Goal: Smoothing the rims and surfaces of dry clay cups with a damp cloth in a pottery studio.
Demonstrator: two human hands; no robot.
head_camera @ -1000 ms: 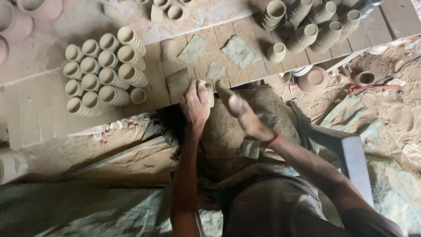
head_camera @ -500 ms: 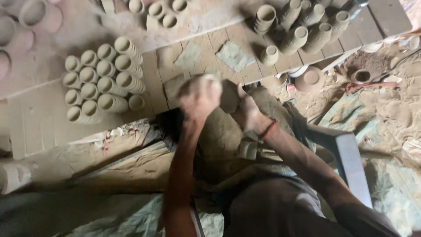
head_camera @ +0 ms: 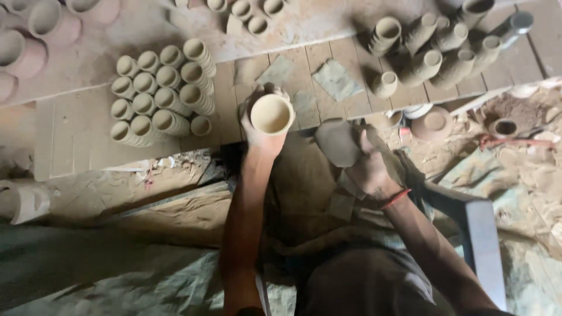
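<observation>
The left hand (head_camera: 261,126) grips a small clay cup (head_camera: 271,114) from behind, fingers wrapped round its wall, with the open mouth turned up toward the camera. The cup is held just above the near edge of the low wooden table (head_camera: 76,146). The right hand (head_camera: 367,169) closes around a grey lump of clay (head_camera: 338,142), held just right of the cup and a little nearer.

On the table to the left, close to the cup, a block of finished cups (head_camera: 161,93) lies in tight rows, mouths facing up. Flat grey clay patches (head_camera: 338,79) lie on the boards just beyond the two hands. Far right, a looser pile of cups (head_camera: 439,50) lies tumbled on its sides, with one single cup (head_camera: 384,83) standing apart at its near edge. More cups (head_camera: 249,9) sit along the far edge, and larger reddish bowls (head_camera: 35,29) crowd the far left corner. On the dusty floor to the right lie a shallow dish (head_camera: 434,123) and a small pot (head_camera: 503,127).
</observation>
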